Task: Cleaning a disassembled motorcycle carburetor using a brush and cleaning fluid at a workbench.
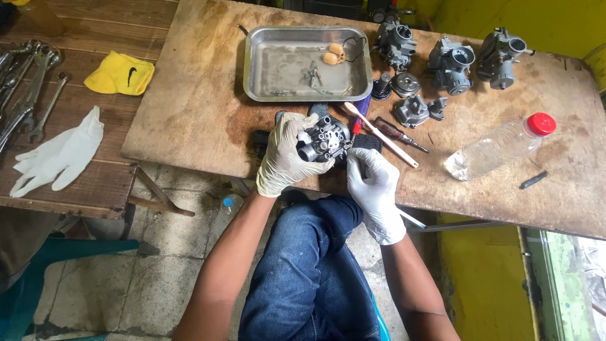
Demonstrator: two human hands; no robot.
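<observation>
Clutter across the worn wooden surface

A dented steel tray lies far centre, grey metal carburettors to its right, a clear red-capped plastic bottle nearer right; far left lie a yellow cloth, a white rubber glove and steel spanners.

At the bench's near edge, the gloved left hand grips a carburetor; the gloved right hand holds a screwdriver against it. A metal tray sits near the far edge, a bottle toward the right.

The metal tray lies behind the carburetor, the plastic bottle to its right.
</observation>
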